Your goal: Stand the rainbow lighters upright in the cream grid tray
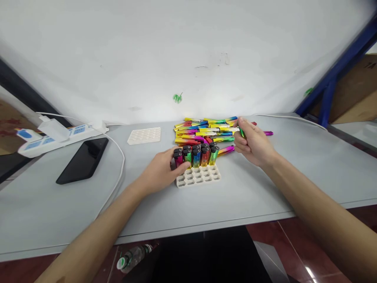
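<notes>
My left hand [161, 169] curls round the left end of a white honeycomb tray [198, 182]. Its thumb lies in front of the leftmost lighters, and its other fingers are partly hidden behind them. Several shiny lighters [196, 156] with black tops stand upright in the tray's back rows, while the front rows show open slots. To the right, my right hand [253, 143] is closed around a green lighter [242, 133], raised beside a heap. That heap of metallic, multicoloured lighters [203, 129] lies on the table behind the tray.
Another white slotted tray [144, 135] lies at the back left. Further left are a black phone [83, 160], a white power strip [63, 139] with plugs, and a loose white cable [120, 173]. A white wall [147, 59] bounds the grey table [250, 200] at the back.
</notes>
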Motion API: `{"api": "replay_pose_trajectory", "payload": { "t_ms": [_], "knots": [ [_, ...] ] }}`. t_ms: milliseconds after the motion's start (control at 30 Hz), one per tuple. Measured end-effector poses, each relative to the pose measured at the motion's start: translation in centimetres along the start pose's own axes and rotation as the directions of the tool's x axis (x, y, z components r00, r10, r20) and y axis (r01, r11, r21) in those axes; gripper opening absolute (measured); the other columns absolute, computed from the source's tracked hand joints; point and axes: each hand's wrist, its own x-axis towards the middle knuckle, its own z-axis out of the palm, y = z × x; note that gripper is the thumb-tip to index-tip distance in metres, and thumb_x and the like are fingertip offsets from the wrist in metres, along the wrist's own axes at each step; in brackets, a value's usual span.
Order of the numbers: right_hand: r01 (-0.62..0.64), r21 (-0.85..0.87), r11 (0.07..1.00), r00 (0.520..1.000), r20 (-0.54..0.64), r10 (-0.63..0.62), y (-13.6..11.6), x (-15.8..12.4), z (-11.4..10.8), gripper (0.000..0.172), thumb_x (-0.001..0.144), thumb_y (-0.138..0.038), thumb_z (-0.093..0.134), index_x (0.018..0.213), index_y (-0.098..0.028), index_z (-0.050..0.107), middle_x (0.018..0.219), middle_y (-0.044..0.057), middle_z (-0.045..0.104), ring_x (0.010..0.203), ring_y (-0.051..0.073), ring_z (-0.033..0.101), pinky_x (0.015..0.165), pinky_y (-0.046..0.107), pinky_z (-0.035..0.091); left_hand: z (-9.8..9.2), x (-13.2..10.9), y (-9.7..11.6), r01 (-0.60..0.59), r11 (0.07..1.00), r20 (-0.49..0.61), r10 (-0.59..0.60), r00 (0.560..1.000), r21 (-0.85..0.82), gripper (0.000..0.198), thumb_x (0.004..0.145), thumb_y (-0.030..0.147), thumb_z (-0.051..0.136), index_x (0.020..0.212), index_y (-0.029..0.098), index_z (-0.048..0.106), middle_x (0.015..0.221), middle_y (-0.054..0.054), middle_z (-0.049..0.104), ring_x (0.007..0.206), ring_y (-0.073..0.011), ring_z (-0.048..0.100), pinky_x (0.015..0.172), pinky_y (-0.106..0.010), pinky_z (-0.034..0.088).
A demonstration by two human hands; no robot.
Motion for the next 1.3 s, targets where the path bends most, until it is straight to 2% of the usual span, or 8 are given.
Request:
{"api": "replay_pose_trajectory", "payload": {
  "t_ms": [133,333,533,700,900,1100,1300],
  "knots": [
    [-0.031,-0.030,0.999,0.997,0.065,0.033,-0.12,-0.11,-0.01,0.044,0.084,-0.068,0.054,0.080,-0.025,0.059,0.043,-0.010,0.024,0.036,0.008,0.013,0.039,0.026,0.015,0.01,-0.01,-0.08,-0.005,1.000,0.003,0.005,1.000,-0.007,0.030,0.089,0.045,0.055,0.105,0.020,0.059,0.081,0.001,0.064,0.067,-0.0149,0.053,0.061,-0.026,0.039],
    [-0.109,0.027,0.994,0.991,0.086,0.107,0.31,0.28,-0.22,0.055,0.083,-0.074,0.049,0.069,-0.022,0.059,0.043,-0.008,0.027,0.036,0.007,0.015,0.037,0.026,0.015,0.03,0.04,-0.09,-0.002,1.000,0.023,0.002,1.000,-0.024,0.030,0.090,0.045,0.054,0.106,0.020,0.058,0.083,0.002,0.064,0.069,-0.0147,0.053,0.063,-0.027,0.040],
    [-0.159,0.136,0.978,0.986,0.071,0.150,-0.01,0.45,-0.31,0.053,0.086,-0.066,0.051,0.058,-0.021,0.048,0.045,-0.006,0.030,0.037,0.007,0.021,0.036,0.024,0.016,0.02,0.00,-0.05,-0.002,1.000,0.010,0.002,1.000,-0.011,0.029,0.090,0.044,0.055,0.106,0.020,0.059,0.083,0.002,0.063,0.069,-0.0143,0.053,0.062,-0.026,0.040],
    [-0.196,0.175,0.965,0.980,0.070,0.186,-0.39,0.31,-0.11,0.054,0.087,-0.065,0.047,0.056,-0.021,0.040,0.045,-0.006,0.025,0.037,0.007,0.019,0.035,0.024,0.014,0.06,-0.06,-0.05,0.007,1.000,0.012,-0.006,1.000,-0.017,0.029,0.089,0.044,0.055,0.107,0.020,0.058,0.082,0.002,0.063,0.067,-0.0136,0.052,0.061,-0.026,0.039],
    [-0.160,0.132,0.978,0.987,0.031,0.157,-0.19,0.25,-0.13,0.057,0.088,-0.068,0.042,0.055,-0.022,0.035,0.042,-0.008,0.018,0.036,0.007,0.012,0.036,0.025,0.011,0.03,-0.06,-0.05,0.003,1.000,0.018,-0.002,1.000,-0.023,0.029,0.089,0.044,0.055,0.105,0.020,0.058,0.080,0.003,0.062,0.067,-0.0136,0.052,0.061,-0.026,0.039],
    [-0.160,0.024,0.987,0.986,-0.044,0.161,-0.05,0.21,0.32,0.051,0.093,-0.053,0.037,0.053,-0.022,0.032,0.041,-0.007,0.017,0.036,0.007,0.011,0.036,0.025,0.010,0.01,-0.01,-0.02,0.004,1.000,0.009,-0.004,1.000,-0.008,0.028,0.089,0.044,0.056,0.104,0.020,0.059,0.077,0.003,0.061,0.064,-0.0134,0.050,0.058,-0.026,0.038],
    [-0.174,-0.037,0.984,0.985,-0.025,0.173,0.51,0.47,0.07,0.050,0.092,-0.049,0.037,0.051,-0.022,0.032,0.042,-0.007,0.017,0.036,0.007,0.010,0.036,0.025,0.009,0.01,-0.04,-0.16,0.001,1.000,0.019,-0.001,1.000,-0.027,0.030,0.090,0.045,0.054,0.105,0.020,0.058,0.079,0.002,0.062,0.066,-0.0141,0.052,0.060,-0.026,0.040]
  ]
}}
